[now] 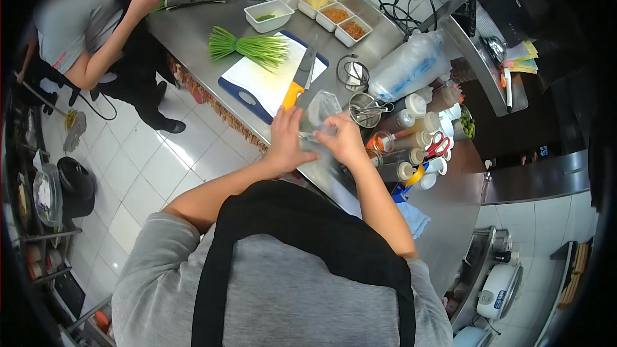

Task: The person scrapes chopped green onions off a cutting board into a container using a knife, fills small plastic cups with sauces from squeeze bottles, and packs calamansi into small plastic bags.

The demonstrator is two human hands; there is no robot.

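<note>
My left hand (pixel 287 141) is over the steel counter with its fingers stretched and thumb apart, just below a yellow handle (pixel 293 95). To its right, my right hand (pixel 344 139) has curled fingers pinched together beside a clear plastic container (pixel 323 108). Blur between the hands hides what the pinch holds, if anything. A white cutting board (pixel 247 76) with blue ends lies beyond my hands. A tied bunch of green chives (pixel 250 48) rests across it, and a knife (pixel 308 56) lies near its right side.
White tubs of chopped food (pixel 335 17) stand at the back, near a tub with greens (pixel 268 15). Right of my hands are a metal cup with utensils (pixel 366 110), several bottles (pixel 406 119) and red scissors (pixel 438 146). A co-worker (pixel 96 22) stands at the left.
</note>
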